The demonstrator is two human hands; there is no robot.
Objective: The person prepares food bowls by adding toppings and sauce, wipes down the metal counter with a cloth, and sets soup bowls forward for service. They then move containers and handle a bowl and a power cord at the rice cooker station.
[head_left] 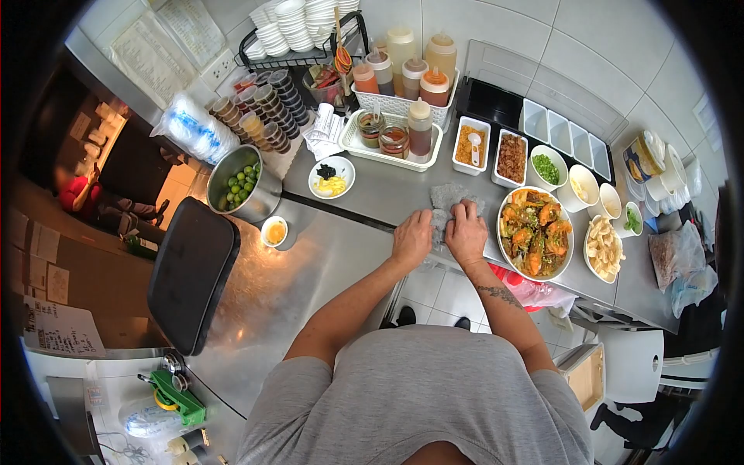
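A crumpled grey cloth (457, 195) lies on the steel counter, with part of it hanging between my two hands at the front edge. My left hand (412, 237) is closed at the cloth's left side, fingers curled. On the other side my right hand (466, 234) is closed over the cloth, with its fingertips partly hidden. Just right of that hand stands a large white bowl (501, 246) of saucy food with green garnish. A small white plate (316, 186) with yellow and black bits sits to the left.
Behind the hands are tubs of orange crumbs (470, 146) and brown bits (511, 157), and a basket (452, 110) of sauce bottles. A pot (263, 203) of limes, a small cup (274, 231) and a black tray (194, 275) stand left. Chips fill a bowl (595, 267) at right.
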